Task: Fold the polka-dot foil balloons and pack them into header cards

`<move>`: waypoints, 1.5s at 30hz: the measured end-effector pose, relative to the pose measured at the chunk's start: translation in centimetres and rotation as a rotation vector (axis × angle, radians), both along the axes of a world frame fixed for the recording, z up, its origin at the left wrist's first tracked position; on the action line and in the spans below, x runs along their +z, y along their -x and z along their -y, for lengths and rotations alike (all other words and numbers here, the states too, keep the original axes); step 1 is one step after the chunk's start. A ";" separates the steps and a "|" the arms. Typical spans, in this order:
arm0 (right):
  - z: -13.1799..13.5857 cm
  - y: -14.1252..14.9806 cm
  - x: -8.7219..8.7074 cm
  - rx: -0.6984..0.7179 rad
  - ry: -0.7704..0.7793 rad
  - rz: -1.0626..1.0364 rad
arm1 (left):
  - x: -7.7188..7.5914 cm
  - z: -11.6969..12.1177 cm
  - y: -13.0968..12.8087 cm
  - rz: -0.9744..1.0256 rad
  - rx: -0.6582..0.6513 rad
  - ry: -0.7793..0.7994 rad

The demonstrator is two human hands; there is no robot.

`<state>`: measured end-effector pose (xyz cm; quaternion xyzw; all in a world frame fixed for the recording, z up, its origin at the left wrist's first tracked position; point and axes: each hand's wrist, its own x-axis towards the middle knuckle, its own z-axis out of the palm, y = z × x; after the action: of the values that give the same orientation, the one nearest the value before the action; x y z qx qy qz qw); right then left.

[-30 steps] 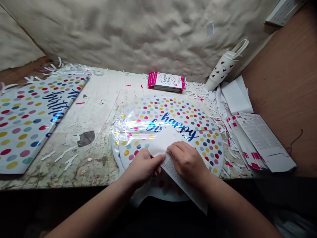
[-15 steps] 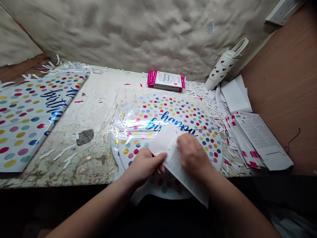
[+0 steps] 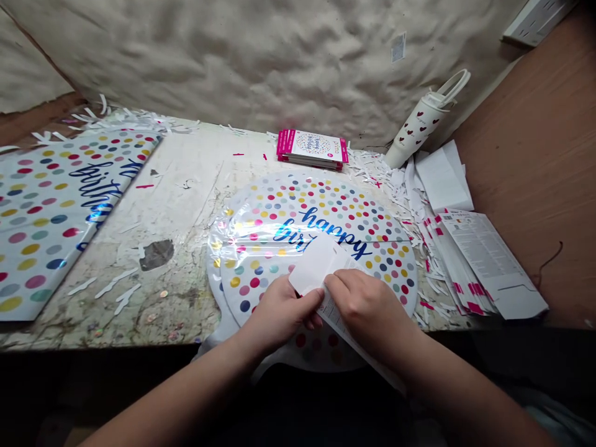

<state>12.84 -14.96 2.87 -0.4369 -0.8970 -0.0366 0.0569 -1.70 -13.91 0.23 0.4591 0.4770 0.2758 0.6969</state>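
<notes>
While the left hand [image 3: 291, 305] pinches the white card [image 3: 313, 268] firmly between thumb and fingers, the right hand [image 3: 370, 302] curls its fingers against the card's printed side; whether they grip it cannot be told. The card is over the dotted foil sheets [image 3: 321, 214], whose lower rim overhangs the tabletop's [image 3: 198, 164] front edge. Leftward, room runs past white offcuts [image 3: 125, 299] to a folded dotted sheet's [image 3: 58, 205] slanting edge; rightward, paper scraps [image 3: 437, 288] and a card stack [image 3: 496, 267] crowd closer.

Bright worktop [image 3: 195, 155], deep shadow below, white glare on dotted foil [image 3: 270, 245], stretched edges
</notes>
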 end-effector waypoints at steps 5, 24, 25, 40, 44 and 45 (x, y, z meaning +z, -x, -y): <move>-1.5 -2.3 0.9 -0.028 -0.118 0.158 | -0.2 -0.1 0.3 0.030 0.008 0.018; -1.2 -3.4 -4.0 0.295 -0.242 -0.470 | -1.0 -1.3 8.1 -0.700 -0.270 -1.698; -0.6 -3.3 -4.7 0.307 -0.236 -0.418 | -1.7 -0.7 8.2 -0.739 -0.366 -1.703; 0.2 -2.0 -5.5 -0.194 0.309 -0.359 | -1.9 -0.7 4.8 -0.871 -0.423 -0.958; -0.8 -1.1 -5.0 -0.039 0.062 -0.153 | -1.9 -2.3 4.5 -1.035 -0.342 -0.865; -0.8 -0.8 -4.9 0.049 0.030 -0.085 | -1.9 -2.4 4.6 -1.032 -0.338 -0.863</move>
<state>13.63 -14.16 -2.05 -0.4169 -0.9046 -0.0029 0.0892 -6.28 -11.50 -1.64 0.8356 0.5172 0.0750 0.1693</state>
